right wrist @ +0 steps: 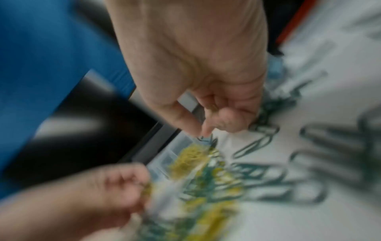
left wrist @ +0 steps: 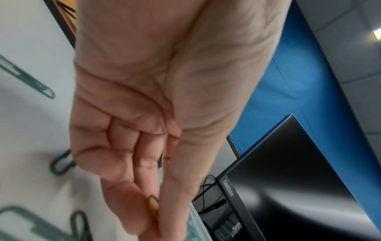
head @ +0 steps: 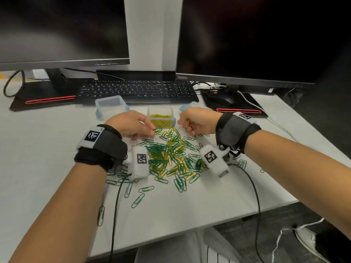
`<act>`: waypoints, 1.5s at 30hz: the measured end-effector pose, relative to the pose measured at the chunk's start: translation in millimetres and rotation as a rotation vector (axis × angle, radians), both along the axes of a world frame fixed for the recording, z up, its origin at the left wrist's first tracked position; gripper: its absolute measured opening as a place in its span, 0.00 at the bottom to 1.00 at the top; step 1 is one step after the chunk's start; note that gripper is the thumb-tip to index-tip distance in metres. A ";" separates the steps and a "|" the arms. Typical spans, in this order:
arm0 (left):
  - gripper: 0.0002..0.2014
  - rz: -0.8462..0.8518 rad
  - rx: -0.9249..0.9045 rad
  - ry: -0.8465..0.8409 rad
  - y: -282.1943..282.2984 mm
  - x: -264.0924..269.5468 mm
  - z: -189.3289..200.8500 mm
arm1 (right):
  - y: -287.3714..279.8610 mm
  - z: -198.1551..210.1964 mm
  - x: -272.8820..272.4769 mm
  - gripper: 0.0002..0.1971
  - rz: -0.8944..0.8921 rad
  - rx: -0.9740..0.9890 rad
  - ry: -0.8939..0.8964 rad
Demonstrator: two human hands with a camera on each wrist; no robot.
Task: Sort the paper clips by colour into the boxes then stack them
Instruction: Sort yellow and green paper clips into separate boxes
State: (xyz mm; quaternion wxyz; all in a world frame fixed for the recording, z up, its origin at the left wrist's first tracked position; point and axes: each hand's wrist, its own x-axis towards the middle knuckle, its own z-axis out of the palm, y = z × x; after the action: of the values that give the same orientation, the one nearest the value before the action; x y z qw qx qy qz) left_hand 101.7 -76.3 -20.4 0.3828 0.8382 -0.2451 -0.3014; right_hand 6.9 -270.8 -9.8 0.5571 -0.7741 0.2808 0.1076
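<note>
A loose pile of green and yellow paper clips [head: 171, 154] lies mid-table. Behind it stands a clear box [head: 151, 111] holding yellow clips. My left hand [head: 152, 130] reaches to the pile's far edge; in the left wrist view its thumb and fingers pinch a yellow clip [left wrist: 152, 206]. My right hand [head: 185, 123] hovers right of that box, fingers curled round a yellow clip [head: 188, 122]. The right wrist view is blurred; it shows the right hand [right wrist: 208, 130] above the yellow-filled box [right wrist: 177, 146].
An empty clear box with blue clasps [head: 111, 106] sits at the back left, and another box [head: 187, 106] is partly hidden behind my right hand. A keyboard [head: 136, 91], a mouse [head: 221, 97] and two monitors stand behind. Stray green clips [head: 137, 200] and cables lie toward the table's near edge.
</note>
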 end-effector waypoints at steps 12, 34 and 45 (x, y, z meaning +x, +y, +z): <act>0.12 -0.038 -0.079 0.105 13.2 7.1 6.4 | 3.9 4.7 6.2 0.15 0.409 -0.644 0.226; 0.08 -0.071 0.170 -0.198 -8.7 -6.1 -3.7 | 31.3 -0.2 11.1 0.17 0.331 -0.795 0.142; 0.05 -0.157 0.191 -0.252 -10.2 -6.1 -7.7 | -17.2 0.4 -8.0 0.08 0.021 0.563 -0.130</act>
State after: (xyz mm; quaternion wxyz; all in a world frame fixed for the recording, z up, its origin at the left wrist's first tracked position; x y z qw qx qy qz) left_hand 95.7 -86.6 -28.1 0.2427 0.8803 -0.3260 -0.2449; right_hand -1.1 -288.1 -9.4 0.7659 -0.5970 0.1954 0.1373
